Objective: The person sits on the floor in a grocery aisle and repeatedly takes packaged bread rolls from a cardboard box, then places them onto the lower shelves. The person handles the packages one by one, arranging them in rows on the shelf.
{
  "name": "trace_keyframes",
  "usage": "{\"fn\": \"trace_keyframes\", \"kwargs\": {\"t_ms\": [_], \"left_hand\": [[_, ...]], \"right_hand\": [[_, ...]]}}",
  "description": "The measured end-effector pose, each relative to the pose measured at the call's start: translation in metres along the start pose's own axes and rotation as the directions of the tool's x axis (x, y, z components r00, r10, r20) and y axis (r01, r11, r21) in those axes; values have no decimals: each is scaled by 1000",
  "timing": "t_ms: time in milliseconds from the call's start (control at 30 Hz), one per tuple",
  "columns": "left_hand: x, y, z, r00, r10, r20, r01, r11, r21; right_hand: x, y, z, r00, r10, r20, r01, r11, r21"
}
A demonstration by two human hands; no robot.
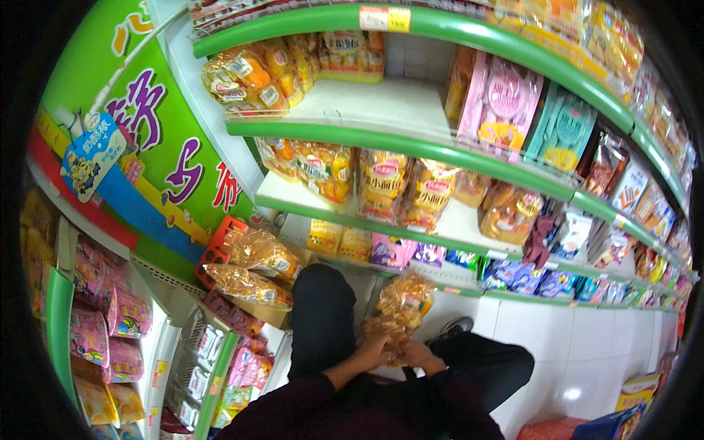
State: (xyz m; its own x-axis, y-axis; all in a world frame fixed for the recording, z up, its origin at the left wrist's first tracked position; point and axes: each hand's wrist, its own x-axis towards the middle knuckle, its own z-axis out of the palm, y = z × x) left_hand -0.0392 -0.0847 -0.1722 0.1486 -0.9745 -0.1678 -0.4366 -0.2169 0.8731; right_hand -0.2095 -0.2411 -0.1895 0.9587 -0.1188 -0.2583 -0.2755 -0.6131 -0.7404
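Note:
Between my bent knees is a clear plastic bag of golden-brown bread [405, 299] with a coloured label. My left hand [371, 353] is closed on the gathered near end of the bag. Right beside it, my right hand [422, 356] also grips this crumpled plastic. The fingertips are partly hidden by the wrap. To the left of my left knee, more bagged bread [253, 284] lies in an open carton [273, 314].
Green-edged shelves [411, 158] with bagged breads rise ahead. Pink packets [89, 334] fill the shelving at left. White floor tiles [579, 345] stretch to the right, where a yellow box [636, 392] stands near a red bag [551, 429]. A green printed panel [158, 110] is at the upper left.

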Motion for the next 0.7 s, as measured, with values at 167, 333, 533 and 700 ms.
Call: {"fn": "trace_keyframes", "kwargs": {"t_ms": [167, 333, 533, 700], "left_hand": [[2, 32, -16, 991, -109, 75, 107, 994, 33], [-3, 27, -2, 991, 38, -127, -33, 999, 43], [-22, 83, -43, 1000, 10, -13, -10, 1000, -7], [-26, 90, -48, 984, 161, -79, -166, 985, -56]], "right_hand": [[-4, -36, -23, 974, 195, -118, -204, 976, -72], [-9, -66, -40, 939, 287, -191, -289, 957, 21], [-20, -51, -39, 926, 321, -201, -342, 936, -84], [-26, -66, -51, 880, 392, -269, -409, 912, -9]]}}
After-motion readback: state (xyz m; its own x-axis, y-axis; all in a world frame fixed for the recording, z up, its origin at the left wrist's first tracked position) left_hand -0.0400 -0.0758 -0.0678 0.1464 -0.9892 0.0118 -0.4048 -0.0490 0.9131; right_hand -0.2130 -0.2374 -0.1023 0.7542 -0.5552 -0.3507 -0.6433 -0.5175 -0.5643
